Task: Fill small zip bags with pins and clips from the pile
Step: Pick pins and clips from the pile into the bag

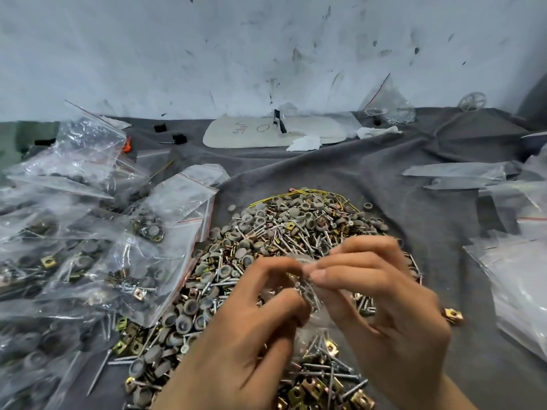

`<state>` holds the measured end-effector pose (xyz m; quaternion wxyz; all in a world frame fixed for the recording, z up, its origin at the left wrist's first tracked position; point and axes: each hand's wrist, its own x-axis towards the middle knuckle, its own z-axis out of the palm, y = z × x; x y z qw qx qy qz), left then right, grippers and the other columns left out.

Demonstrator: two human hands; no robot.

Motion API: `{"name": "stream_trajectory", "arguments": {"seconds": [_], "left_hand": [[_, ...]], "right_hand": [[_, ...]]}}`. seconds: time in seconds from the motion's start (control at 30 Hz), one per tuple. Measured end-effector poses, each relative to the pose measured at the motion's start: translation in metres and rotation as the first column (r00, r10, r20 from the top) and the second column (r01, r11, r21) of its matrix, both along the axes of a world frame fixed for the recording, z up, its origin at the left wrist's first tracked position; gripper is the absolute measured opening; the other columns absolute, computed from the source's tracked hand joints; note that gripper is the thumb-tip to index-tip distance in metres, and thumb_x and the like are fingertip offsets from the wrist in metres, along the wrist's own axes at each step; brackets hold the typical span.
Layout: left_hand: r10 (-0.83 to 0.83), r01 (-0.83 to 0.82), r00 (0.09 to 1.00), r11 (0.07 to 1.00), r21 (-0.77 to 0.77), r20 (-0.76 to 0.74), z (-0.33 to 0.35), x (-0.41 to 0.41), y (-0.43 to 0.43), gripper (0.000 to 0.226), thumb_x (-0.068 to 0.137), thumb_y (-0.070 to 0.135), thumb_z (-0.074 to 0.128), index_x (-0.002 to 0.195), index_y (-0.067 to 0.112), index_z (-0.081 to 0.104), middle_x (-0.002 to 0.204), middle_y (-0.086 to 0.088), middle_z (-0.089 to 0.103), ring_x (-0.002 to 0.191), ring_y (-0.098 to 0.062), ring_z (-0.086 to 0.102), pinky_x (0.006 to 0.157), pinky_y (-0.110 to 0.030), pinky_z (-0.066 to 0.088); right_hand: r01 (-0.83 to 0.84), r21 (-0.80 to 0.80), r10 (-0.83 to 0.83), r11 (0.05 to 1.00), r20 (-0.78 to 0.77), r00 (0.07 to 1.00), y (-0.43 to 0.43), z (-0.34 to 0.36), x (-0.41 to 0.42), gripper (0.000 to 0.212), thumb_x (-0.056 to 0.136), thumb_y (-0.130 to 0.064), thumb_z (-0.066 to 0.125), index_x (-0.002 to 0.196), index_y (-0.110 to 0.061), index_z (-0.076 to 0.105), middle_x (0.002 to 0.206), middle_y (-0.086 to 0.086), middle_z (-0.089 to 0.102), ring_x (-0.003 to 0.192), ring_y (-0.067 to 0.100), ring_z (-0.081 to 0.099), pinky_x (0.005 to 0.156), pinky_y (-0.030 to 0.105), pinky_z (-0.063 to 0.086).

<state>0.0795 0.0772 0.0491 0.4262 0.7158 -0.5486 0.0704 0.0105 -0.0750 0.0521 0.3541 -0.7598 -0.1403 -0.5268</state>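
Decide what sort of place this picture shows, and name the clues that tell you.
Probably a small workshop's packing bench: a pile of pins, caps and clips on a grey cloth, filled zip bags heaped to the left, a scuffed white wall behind.

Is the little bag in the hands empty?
Not empty: silvery pins show through the clear bag that the left hand and right hand pinch. How full, cannot tell.
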Motion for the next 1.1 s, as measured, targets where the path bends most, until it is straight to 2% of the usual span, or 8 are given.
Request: {"name": "stream_trajectory", "arguments": {"seconds": [0.17, 0.3, 0.4, 0.47, 0.63, 0.73, 0.9, 1.1], "left_hand": [[0.120, -0.111, 0.992, 0.980, -0.168, 0.046, 0.001, 0.004, -0.001, 0.011, 0.090, 0.018, 0.045, 0.094, 0.021, 0.054, 0.114, 0.000, 0.059, 0.105, -0.006, 0.059, 0.085, -0.009, 0.043], [0.215, -0.219, 0.976, 0.928, -0.302, -0.046, -0.005, 0.010, 0.001, 0.008, 0.092, 0.021, 0.048, 0.096, 0.022, 0.055, 0.110, 0.006, 0.061, 0.105, -0.013, 0.061, 0.086, -0.017, 0.045], [0.258, -0.279, 0.960, 0.868, -0.411, -0.107, -0.006, 0.014, 0.004, 0.009, 0.099, 0.034, 0.048, 0.101, 0.031, 0.056, 0.109, 0.016, 0.060, 0.100, -0.015, 0.062, 0.082, -0.026, 0.050], [0.316, -0.323, 0.944, 0.821, -0.470, -0.097, -0.004, 0.014, 0.007, 0.010, 0.100, 0.039, 0.049, 0.105, 0.044, 0.056, 0.107, 0.020, 0.059, 0.091, -0.013, 0.063, 0.079, -0.021, 0.050], [0.387, -0.392, 0.915, 0.779, -0.489, -0.117, 0.000, 0.014, 0.010, 0.014, 0.098, 0.037, 0.053, 0.105, 0.047, 0.057, 0.101, 0.019, 0.060, 0.083, -0.015, 0.063, 0.071, -0.022, 0.050], [0.424, -0.421, 0.900, 0.781, -0.460, -0.105, 0.002, 0.013, 0.010, 0.008, 0.096, 0.038, 0.051, 0.103, 0.042, 0.055, 0.101, 0.024, 0.057, 0.082, -0.008, 0.060, 0.065, -0.024, 0.049], [0.373, -0.380, 0.922, 0.812, -0.443, -0.107, 0.005, 0.010, 0.011, 0.013, 0.094, 0.028, 0.051, 0.106, 0.032, 0.053, 0.102, 0.018, 0.058, 0.088, -0.002, 0.059, 0.077, -0.011, 0.047], [0.323, -0.364, 0.931, 0.831, -0.420, -0.169, 0.007, 0.010, 0.015, 0.012, 0.093, 0.025, 0.052, 0.103, 0.031, 0.054, 0.095, 0.006, 0.059, 0.074, -0.002, 0.054, 0.065, -0.008, 0.043]], "right_hand": [[0.098, 0.103, -0.096, 0.990, -0.024, 0.995, -0.007, -0.002, -0.003, 0.013, 0.091, -0.015, 0.054, 0.097, -0.013, 0.065, 0.103, 0.006, 0.065, 0.099, 0.025, 0.062, 0.086, 0.035, 0.045], [0.279, 0.150, -0.249, 0.948, -0.192, 0.949, -0.017, -0.005, 0.002, 0.012, 0.089, -0.012, 0.056, 0.096, -0.016, 0.065, 0.096, -0.005, 0.064, 0.097, 0.017, 0.061, 0.084, 0.027, 0.045], [0.379, 0.070, -0.293, 0.923, -0.511, 0.808, -0.028, -0.011, 0.009, 0.011, 0.088, -0.011, 0.063, 0.092, -0.019, 0.068, 0.091, -0.014, 0.063, 0.094, 0.008, 0.057, 0.085, 0.025, 0.044], [0.380, -0.025, -0.294, 0.925, -0.681, 0.671, -0.033, -0.015, 0.011, 0.010, 0.087, -0.011, 0.063, 0.089, -0.020, 0.068, 0.088, -0.012, 0.064, 0.090, 0.007, 0.056, 0.083, 0.026, 0.044], [0.234, -0.167, -0.257, 0.958, -0.862, 0.437, -0.039, -0.016, 0.012, 0.009, 0.085, -0.018, 0.059, 0.084, -0.025, 0.064, 0.074, -0.010, 0.063, 0.072, 0.004, 0.057, 0.067, 0.023, 0.046], [0.092, -0.266, -0.282, 0.959, -0.908, 0.309, -0.043, -0.015, 0.009, 0.004, 0.085, -0.030, 0.062, 0.085, -0.029, 0.058, 0.074, -0.009, 0.060, 0.075, 0.005, 0.051, 0.066, 0.022, 0.041], [0.081, -0.374, -0.382, 0.924, -0.883, 0.273, -0.038, -0.018, -0.001, 0.018, 0.084, -0.036, 0.067, 0.092, -0.035, 0.051, 0.078, -0.013, 0.057, 0.086, 0.005, 0.041, 0.068, 0.026, 0.035], [0.194, -0.362, -0.408, 0.912, -0.849, 0.334, -0.033, -0.016, -0.006, 0.015, 0.088, -0.021, 0.060, 0.096, -0.033, 0.055, 0.087, -0.012, 0.060, 0.093, 0.011, 0.048, 0.075, 0.026, 0.038]]}}
